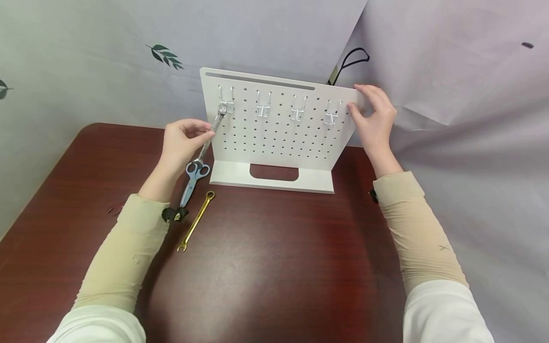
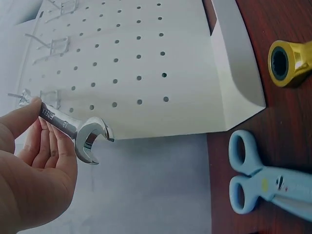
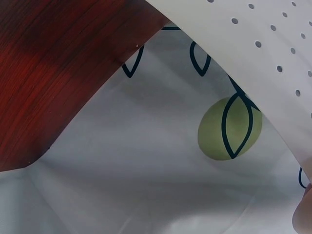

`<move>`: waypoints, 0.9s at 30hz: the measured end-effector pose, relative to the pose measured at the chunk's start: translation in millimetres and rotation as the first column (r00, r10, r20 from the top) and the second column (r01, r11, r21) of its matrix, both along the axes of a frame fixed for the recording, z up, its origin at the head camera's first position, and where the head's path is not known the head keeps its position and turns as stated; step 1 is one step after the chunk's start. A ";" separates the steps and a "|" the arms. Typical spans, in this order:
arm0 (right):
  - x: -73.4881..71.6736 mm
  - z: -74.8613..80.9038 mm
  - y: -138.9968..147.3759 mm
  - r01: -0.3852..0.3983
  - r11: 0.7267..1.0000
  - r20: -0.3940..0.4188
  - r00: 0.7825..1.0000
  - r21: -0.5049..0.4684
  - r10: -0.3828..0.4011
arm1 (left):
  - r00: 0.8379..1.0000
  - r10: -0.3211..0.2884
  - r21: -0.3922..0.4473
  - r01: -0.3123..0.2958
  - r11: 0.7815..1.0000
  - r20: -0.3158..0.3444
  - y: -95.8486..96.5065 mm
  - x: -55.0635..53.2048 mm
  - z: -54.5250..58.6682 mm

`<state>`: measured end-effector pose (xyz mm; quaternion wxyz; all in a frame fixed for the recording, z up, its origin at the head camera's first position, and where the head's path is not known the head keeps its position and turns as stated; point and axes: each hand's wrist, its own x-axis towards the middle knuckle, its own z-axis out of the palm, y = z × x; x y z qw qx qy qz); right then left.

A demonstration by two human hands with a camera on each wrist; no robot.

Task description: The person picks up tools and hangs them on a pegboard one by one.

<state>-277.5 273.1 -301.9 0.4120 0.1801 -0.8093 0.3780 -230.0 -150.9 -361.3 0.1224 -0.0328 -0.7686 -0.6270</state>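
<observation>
My left hand pinches a silver combination wrench between thumb and fingers. Its ring end is at the leftmost white wire hook of a white pegboard; whether the hook passes through the ring is hard to tell. In the left wrist view, the wrench's open-ended jaw points away from the palm, beside the board's edge. With thumb in front and fingers at the edge, my right hand grips the upper right side of the pegboard. Only a bit of that hand shows in the right wrist view.
Light-blue scissors and a gold combination wrench lie on the dark red table, left of and before the board's base. Several more wire hooks line the board. A black loop sticks up behind it, near the cloth backdrop.
</observation>
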 end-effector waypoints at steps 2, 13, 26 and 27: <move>0.2 -0.5 0.4 -0.001 1.000 0.000 1.000 -0.001 0.001 | 1.000 -0.007 0.025 0.007 1.000 0.013 1.9 -2.7 -2.2; 0.8 -0.4 1.4 0.003 1.000 0.002 1.000 0.004 -0.003 | 0.998 0.036 0.146 -0.043 0.988 0.048 19.6 -14.4 -9.6; -0.4 -0.9 1.0 -0.002 1.000 0.000 1.000 -0.002 0.002 | 0.995 0.095 0.148 -0.097 0.984 0.023 33.8 -25.4 -18.8; -0.3 -1.0 0.8 -0.005 1.000 -0.001 1.000 -0.003 0.005 | 0.995 0.101 0.141 -0.103 0.985 0.021 34.0 -25.8 -19.0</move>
